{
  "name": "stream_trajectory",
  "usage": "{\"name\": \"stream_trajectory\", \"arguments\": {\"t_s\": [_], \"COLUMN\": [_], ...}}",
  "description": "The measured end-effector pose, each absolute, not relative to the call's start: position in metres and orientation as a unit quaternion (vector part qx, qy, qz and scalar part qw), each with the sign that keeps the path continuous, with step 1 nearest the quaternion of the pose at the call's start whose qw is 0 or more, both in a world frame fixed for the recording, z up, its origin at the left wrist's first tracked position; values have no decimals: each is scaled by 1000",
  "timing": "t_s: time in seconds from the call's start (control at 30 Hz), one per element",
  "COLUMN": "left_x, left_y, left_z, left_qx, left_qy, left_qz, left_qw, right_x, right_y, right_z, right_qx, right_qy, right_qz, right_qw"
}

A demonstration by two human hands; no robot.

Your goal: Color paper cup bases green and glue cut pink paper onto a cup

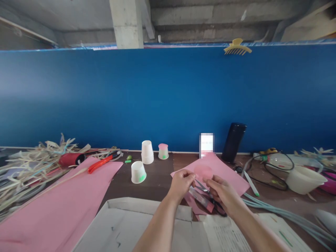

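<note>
In the head view we see both our hands low at the centre of the table (157, 178), at about six o'clock in the frame. Our left hand (181, 182) pinches the edge of a small pink disc (203, 172), fingers closed on its left rim. Our right hand (222, 192) is closed around scissors (207, 191), whose blades point toward ten o'clock and sit just under the disc; whether the blades touch it we cannot tell. A pink strip (201, 199) lies just below the hands, and a pink sheet (223, 171) lies on the table beneath the disc. At nine o'clock from the hands lies a bigger pink sheet (52, 206), with an orange tool (101, 163) at its top edge and a heap of dry straw (28, 164) beyond it. At eleven o'clock three upturned cups stand: a white stack (147, 152), a pink-topped cup (163, 151), and a nearer, tilted cup (138, 172). At one o'clock a dark flask (233, 141) leans on the blue wall (168, 94), which carries a yellow hair clip (237, 47) on top. At three o'clock sit a white bowl (304, 179), black cable (275, 168) and a white pen (251, 183). White paper (126, 224) lies under our forearms.
</note>
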State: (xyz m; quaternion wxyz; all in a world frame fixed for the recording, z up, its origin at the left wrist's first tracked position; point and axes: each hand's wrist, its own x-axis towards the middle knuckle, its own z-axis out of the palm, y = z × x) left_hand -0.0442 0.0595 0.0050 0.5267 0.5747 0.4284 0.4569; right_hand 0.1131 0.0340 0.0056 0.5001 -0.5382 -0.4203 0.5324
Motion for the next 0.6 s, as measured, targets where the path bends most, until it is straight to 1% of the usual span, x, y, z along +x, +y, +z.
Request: {"name": "stream_trajectory", "arguments": {"t_s": [0.17,0.33,0.6], "left_x": [-44,-42,-40], "left_y": [58,57,55], "left_z": [7,8,9], "left_qx": [559,551,553], "left_qy": [427,425,424], "left_qz": [457,450,442], "left_qw": [544,559,566], "right_x": [113,106,101], "right_y": [34,26,25], "right_z": [6,18,21], "right_qx": [-539,-561,-566], "right_qy": [-423,-413,-393], "right_qz": [520,508,491], "right_qw": [510,506,533]}}
